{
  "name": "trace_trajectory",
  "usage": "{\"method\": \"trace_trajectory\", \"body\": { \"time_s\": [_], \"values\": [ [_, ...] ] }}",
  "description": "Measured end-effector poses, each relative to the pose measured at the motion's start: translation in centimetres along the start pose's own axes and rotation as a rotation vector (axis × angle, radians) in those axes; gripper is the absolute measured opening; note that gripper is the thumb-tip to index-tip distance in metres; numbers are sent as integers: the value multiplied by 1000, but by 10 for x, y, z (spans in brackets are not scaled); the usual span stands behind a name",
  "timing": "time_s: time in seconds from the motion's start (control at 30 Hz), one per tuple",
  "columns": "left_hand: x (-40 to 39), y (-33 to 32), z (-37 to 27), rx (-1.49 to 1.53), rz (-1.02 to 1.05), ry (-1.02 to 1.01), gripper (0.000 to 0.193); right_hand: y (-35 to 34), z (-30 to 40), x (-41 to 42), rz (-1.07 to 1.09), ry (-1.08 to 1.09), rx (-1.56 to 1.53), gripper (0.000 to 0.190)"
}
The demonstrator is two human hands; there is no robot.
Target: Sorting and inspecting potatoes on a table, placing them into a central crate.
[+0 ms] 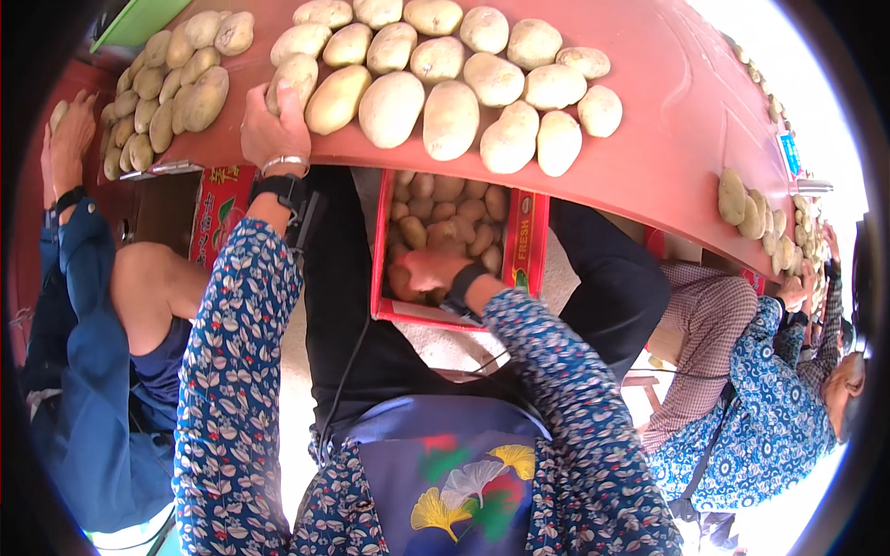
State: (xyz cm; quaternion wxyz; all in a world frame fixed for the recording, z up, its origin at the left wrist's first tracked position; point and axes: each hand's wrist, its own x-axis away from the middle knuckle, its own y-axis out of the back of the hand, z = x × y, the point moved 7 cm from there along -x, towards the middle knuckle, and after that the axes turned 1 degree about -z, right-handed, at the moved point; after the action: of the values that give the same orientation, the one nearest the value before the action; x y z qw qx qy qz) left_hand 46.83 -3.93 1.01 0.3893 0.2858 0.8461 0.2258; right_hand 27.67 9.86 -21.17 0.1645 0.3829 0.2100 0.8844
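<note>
My left hand (281, 132) is at the edge of the reddish table, its thumb and fingers around a potato (297, 75) at the left end of a group. Several rows of potatoes (450, 119) lie side by side on the tabletop before me. Between my knees, partly under the table edge, stands a red-edged cardboard box (526, 243) with many loose potatoes (445, 208) in it. Down in the box, my right hand (432, 270) is blurred by motion and touches potatoes near the front left corner. Its fingertips are hidden, so whether it grips one is unclear.
The reddish table (646, 139) curves across the view. Another pile of potatoes (149, 97) lies at left, near a co-worker's hand (73, 132). More potatoes (751, 212) line the right side, where other people sit. A second printed box (222, 215) stands beneath the table at left.
</note>
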Motion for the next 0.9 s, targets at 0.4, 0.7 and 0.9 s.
{"method": "trace_trajectory", "body": {
  "time_s": [0.4, 0.7, 0.9],
  "values": [
    [2, -7, 2, 24, 50, 5, 39, -10, -9, -21, -232, -133, -43, 33],
    [-4, 3, 7, 9, 33, 4, 39, 125, 35, 164, -389, 232, -629, 47],
    [-2, -3, 4, -30, 17, -11, 41, 206, -13, 284, -1005, 357, -1065, 45]
  ]
}}
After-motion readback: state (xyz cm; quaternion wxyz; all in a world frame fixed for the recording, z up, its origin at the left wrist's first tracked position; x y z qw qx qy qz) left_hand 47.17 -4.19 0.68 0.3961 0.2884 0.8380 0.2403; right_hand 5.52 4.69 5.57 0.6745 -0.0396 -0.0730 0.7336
